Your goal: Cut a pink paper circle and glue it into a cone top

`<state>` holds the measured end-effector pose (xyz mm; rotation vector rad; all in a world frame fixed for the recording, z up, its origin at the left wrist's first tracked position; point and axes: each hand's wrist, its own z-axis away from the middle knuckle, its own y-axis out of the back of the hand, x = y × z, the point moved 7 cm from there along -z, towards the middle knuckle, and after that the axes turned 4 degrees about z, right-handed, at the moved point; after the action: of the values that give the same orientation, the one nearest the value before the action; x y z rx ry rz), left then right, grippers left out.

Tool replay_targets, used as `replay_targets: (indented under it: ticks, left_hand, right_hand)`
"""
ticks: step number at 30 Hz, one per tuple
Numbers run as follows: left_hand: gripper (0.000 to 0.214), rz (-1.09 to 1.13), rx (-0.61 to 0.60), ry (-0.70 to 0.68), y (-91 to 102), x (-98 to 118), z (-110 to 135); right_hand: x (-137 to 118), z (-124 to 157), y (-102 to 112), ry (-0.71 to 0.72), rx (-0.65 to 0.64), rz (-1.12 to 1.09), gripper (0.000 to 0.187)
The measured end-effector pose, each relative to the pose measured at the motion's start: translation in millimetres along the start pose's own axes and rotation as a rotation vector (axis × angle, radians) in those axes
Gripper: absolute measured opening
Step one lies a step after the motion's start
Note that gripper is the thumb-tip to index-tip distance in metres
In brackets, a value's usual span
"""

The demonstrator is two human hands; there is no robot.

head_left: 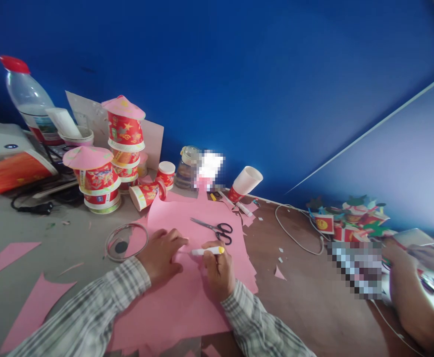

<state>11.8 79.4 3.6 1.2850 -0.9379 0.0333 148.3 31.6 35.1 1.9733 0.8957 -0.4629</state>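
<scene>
A large pink paper sheet (187,302) lies on the table in front of me. My left hand (161,254) rests on it with the fingers curled down and pressed flat, holding the sheet. My right hand (219,270) is closed round a white marker with a yellow cap (207,251), its tip pointing left toward my left fingertips. Black-handled scissors (217,229) lie on the pink sheet just beyond both hands.
Stacks of red paper cups with pink cone lids (107,158) stand at the back left, by a water bottle (29,96). A round glass lid (125,241) lies left of my left hand. Pink scraps (34,307), a white cable (298,238) and another person's arm (417,297) at right.
</scene>
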Motion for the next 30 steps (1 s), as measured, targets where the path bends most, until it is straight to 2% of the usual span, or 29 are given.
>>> replay_targets:
  ticks: [30]
  left_hand:
    - [0.059, 0.015, -0.012, -0.003, 0.2, 1.8, -0.1]
  right_hand:
    - [2.0, 2.1, -0.9, -0.008, 0.014, 0.016, 0.015]
